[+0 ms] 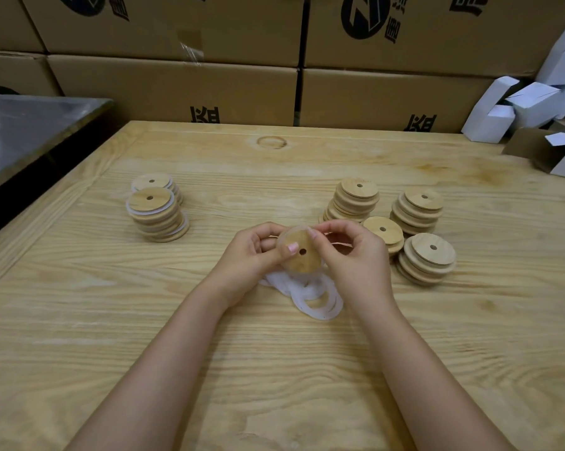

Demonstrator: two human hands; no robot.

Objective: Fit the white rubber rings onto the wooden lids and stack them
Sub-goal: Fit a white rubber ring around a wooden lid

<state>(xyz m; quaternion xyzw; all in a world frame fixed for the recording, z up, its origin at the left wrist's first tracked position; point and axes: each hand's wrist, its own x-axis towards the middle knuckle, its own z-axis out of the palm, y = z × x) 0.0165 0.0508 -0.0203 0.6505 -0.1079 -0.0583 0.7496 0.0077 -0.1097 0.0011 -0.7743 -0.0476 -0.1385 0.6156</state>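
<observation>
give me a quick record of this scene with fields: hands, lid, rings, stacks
left hand: grips the wooden lid from the left, thumb on its face
right hand: pinches the lid's upper edge
wooden lid: held above the table, centre hole showing
loose rings: white pile on the table under the hands
left stacks: two, white rings showing between lids
right stacks: four, no rings visible
backdrop: cardboard boxes

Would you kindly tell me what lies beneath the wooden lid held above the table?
A loose pile of white rubber rings lies on the table beneath the held lid. The lid covers the pile's far part, so its full extent cannot be seen.
</observation>
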